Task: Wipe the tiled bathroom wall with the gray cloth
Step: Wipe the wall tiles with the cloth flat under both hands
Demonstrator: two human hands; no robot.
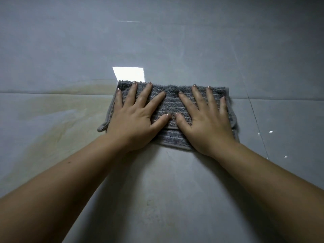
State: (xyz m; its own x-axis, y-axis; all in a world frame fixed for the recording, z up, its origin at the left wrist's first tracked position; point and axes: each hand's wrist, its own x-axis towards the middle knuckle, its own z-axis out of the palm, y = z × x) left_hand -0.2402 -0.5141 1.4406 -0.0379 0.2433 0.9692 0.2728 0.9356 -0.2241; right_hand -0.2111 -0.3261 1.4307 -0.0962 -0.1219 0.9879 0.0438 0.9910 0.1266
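The gray cloth [171, 104], folded and striped, lies flat against the gray tiled wall [157, 41] at the middle of the view. My left hand [135, 118] presses on its left half with the fingers spread. On the right half, my right hand [205, 120] presses the same way, fingers apart. The two thumbs nearly touch at the cloth's middle. Both palms hide much of the cloth, and a lower folded edge shows between the wrists.
A horizontal grout line [52, 93] runs behind the cloth's upper part. A bright rectangular reflection [128, 73] sits just above the cloth. A yellowish stain [61, 116] spreads over the tiles to the left. A slanted grout line [254, 113] runs on the right.
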